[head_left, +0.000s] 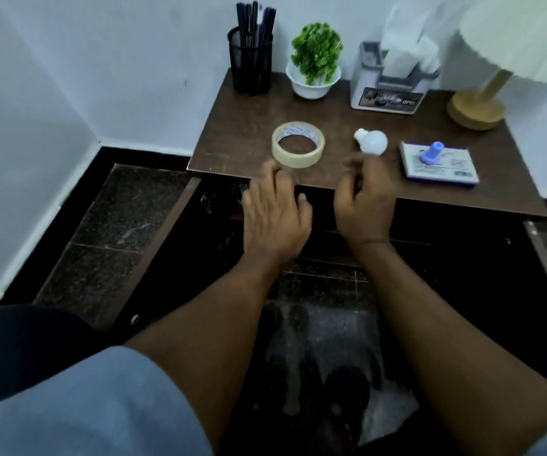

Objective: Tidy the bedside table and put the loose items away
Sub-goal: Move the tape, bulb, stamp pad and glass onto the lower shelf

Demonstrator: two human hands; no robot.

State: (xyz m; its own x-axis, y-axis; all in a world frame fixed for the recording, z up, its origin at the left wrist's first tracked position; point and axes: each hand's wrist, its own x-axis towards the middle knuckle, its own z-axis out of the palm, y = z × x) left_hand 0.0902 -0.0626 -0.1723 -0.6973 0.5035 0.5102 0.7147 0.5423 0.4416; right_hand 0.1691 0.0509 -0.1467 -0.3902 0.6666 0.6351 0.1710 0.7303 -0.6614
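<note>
Room corner: plain white walls (pixel 101 60) with a black skirting over a dark speckled stone floor (pixel 107 225). Dark brown wooden counter (pixel 249 126), rectangular and scuffed along its front edge, set against the back wall. Below its left front corner a brown wooden cabinet door (pixel 167 232) stands swung open; the space inside is too dark to read. Table lamp with cream pleated shade and round pale wooden base (pixel 476 110), back right corner. White and grey plastic tissue organiser (pixel 390 90) with white tissue standing up, back centre-right. Black wire-mesh pen cup (pixel 250 64) full of dark pens, back left corner. Small green artificial plant in a white bowl-shaped pot (pixel 315 67), between the cup and the organiser. Flat blue-grey stamp pad (pixel 453 169), front right, carrying an upright blue plastic stamp (pixel 431 153). Beige masking-tape roll (pixel 298 144), lying flat, front centre. White light bulb (pixel 372 143) on its side, between the roll and the pad. Left hand (pixel 275 212): palm down, fingers spread and extended, tips at the counter's front edge just beside the tape roll; contact cannot be told through the blur. Right hand (pixel 364 205): fingers loosely curled, holding nothing, just in front of the bulb.
</note>
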